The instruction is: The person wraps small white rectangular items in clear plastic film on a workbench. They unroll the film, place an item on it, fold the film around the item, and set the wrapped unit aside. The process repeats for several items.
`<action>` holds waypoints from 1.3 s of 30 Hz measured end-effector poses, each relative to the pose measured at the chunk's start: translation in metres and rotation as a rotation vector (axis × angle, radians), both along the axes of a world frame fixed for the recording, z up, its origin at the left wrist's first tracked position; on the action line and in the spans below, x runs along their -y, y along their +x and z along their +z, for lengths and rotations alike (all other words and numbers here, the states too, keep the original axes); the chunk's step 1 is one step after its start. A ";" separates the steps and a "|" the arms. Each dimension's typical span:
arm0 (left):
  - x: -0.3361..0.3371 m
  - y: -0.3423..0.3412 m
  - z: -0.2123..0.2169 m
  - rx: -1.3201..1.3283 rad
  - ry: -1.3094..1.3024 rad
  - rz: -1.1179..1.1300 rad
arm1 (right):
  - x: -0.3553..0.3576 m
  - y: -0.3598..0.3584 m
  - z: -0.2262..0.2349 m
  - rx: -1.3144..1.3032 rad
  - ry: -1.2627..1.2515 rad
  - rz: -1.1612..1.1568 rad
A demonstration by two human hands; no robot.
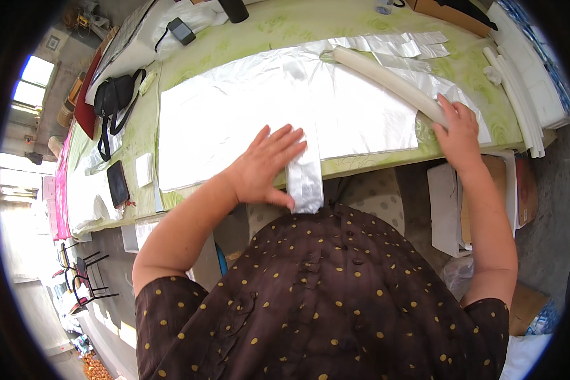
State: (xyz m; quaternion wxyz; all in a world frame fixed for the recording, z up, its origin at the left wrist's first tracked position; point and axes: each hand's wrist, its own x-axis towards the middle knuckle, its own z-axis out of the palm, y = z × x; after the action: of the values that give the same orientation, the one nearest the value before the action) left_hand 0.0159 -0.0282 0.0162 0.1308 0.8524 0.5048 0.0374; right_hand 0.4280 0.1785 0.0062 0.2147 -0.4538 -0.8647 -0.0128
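Note:
My left hand [269, 166] lies flat with its fingers stretched out over the table's near edge. Its fingertips rest on a strip of shiny thin plastic [308, 177], which hangs over that edge toward my body. Beneath and beyond it spread thin white plastic sheets [228, 120], their surface overexposed in places. My right hand [459, 133] is closed round the near end of a long whitish roll [386, 82]. The roll slants across the sheets, its far end pointing away and to the left. More crinkled silvery film [399, 45] lies behind the roll.
A green patterned cover [266, 31] lies on the table. On the left are a black bag [114, 95], a phone [117, 183] and a small white stack [144, 169]. White tubes [519, 101] lie at the right end, and a carton [453, 16] at the back. Boxes [446, 202] stand below.

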 end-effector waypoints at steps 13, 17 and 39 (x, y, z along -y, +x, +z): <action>0.034 0.033 -0.020 0.220 0.187 0.229 | 0.114 -0.136 -0.018 -0.193 -0.187 0.853; 0.027 0.031 -0.021 0.441 0.198 0.290 | 0.109 -0.159 -0.019 -0.347 -0.226 0.741; -0.016 0.046 -0.033 0.017 0.256 0.461 | 0.085 -0.216 0.015 -0.129 -0.841 0.079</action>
State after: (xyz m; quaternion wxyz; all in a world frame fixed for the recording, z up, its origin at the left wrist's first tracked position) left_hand 0.0618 -0.0120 -0.0172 0.0143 0.7242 0.6757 0.1368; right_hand 0.2120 0.0933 0.0211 0.0652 -0.4683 -0.7962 0.3776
